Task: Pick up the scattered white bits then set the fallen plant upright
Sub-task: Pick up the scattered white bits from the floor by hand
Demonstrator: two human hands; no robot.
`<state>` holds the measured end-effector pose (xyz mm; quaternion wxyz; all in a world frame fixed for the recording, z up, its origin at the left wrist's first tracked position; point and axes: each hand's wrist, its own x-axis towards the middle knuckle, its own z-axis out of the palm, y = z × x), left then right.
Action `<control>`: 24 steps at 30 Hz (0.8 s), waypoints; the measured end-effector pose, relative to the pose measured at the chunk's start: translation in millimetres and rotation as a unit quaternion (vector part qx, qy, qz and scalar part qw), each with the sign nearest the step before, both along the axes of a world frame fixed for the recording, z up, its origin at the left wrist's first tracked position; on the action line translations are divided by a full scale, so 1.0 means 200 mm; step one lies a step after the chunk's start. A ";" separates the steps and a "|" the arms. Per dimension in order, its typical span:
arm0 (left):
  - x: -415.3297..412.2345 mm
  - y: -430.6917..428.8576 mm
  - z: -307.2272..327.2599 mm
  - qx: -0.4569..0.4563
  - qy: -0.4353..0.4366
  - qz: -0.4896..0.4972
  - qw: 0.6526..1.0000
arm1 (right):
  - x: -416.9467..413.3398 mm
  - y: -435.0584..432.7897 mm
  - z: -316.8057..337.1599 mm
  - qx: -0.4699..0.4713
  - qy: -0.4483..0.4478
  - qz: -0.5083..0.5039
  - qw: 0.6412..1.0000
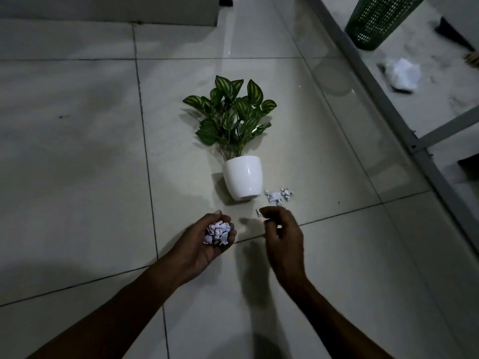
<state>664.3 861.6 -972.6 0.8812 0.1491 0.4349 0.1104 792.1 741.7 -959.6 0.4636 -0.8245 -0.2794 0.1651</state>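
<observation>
A plant with striped green leaves (233,114) lies on its side on the tiled floor, its white pot (242,180) pointing toward me. My left hand (207,239) is cupped palm up around a heap of white bits (217,232). Several more white bits (278,196) lie on the floor just right of the pot's base. My right hand (282,231) hovers below them with thumb and fingers curled close together; one small white bit (258,211) sits at its fingertips, and I cannot tell whether it is gripped.
A grey metal frame with a glass panel (388,104) runs diagonally on the right. Behind it stand a green mesh bin (375,19) and a crumpled white bag (401,75). A low grey ledge (108,9) spans the top left.
</observation>
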 end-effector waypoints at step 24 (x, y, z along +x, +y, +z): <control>0.21 -0.14 0.07 0.034 -0.008 -0.070 0.997 | 0.13 -0.03 0.05 -0.017 -0.020 0.124 0.992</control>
